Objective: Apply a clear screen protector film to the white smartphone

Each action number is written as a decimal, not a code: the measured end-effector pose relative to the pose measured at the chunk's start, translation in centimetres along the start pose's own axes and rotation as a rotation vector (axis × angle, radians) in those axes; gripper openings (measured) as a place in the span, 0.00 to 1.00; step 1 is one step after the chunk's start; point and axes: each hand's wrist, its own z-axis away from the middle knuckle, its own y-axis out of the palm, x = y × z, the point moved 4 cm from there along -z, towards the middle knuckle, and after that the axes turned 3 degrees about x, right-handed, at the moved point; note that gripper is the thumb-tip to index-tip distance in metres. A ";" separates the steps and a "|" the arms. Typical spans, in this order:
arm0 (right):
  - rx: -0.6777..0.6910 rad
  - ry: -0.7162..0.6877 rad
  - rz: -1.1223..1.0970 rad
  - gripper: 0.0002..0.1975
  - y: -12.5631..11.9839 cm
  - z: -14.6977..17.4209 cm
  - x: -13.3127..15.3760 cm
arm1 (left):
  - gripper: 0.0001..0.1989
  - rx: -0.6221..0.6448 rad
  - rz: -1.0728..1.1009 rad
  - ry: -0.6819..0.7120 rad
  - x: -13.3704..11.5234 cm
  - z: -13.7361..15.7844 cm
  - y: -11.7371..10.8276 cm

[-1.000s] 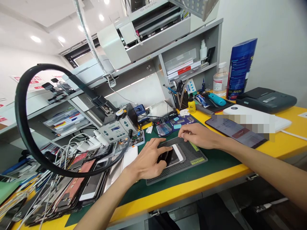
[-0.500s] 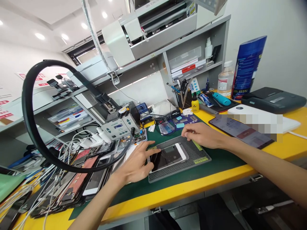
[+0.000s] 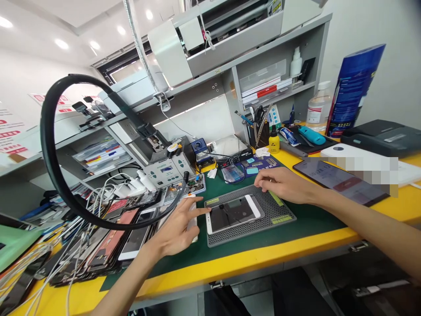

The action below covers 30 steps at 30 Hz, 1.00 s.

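A white-framed phone (image 3: 234, 215) with a dark screen lies face up on a grey perforated mat (image 3: 226, 238). My left hand (image 3: 180, 224) is at the phone's left end, fingers spread and holding nothing. Its index fingertip reaches the phone's left edge; whether it presses there I cannot tell. Beneath that hand lies another pale phone (image 3: 193, 226), partly covered. My right hand (image 3: 275, 182) rests by the far edge of the mat, its fingers loosely curled in with nothing visible in them.
Stacked phones and screen parts (image 3: 108, 241) with white cables crowd the left. A black hose (image 3: 46, 145) loops over them from a grey rework station (image 3: 166, 171). A large phone showing a timer (image 3: 338, 180) lies right. Behind stand a yellow bottle (image 3: 273, 141) and a tool holder (image 3: 255, 134).
My left hand has drawn back left from the phone, baring its left end. My right hand stays near the mat's far edge. The whole view has shifted slightly.
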 end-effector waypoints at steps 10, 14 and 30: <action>-0.007 0.000 0.008 0.14 0.1 0.0 -0.3 | 0.34 -0.019 -0.009 -0.002 -0.4 1.0 0.0; -0.001 -0.003 0.009 0.14 0.1 0.0 -0.3 | 0.34 -0.029 -0.019 0.013 -0.8 1.3 0.0; 0.003 -0.004 0.020 0.15 0.0 0.0 -0.1 | 0.37 -0.025 0.032 0.033 -1.6 2.5 0.4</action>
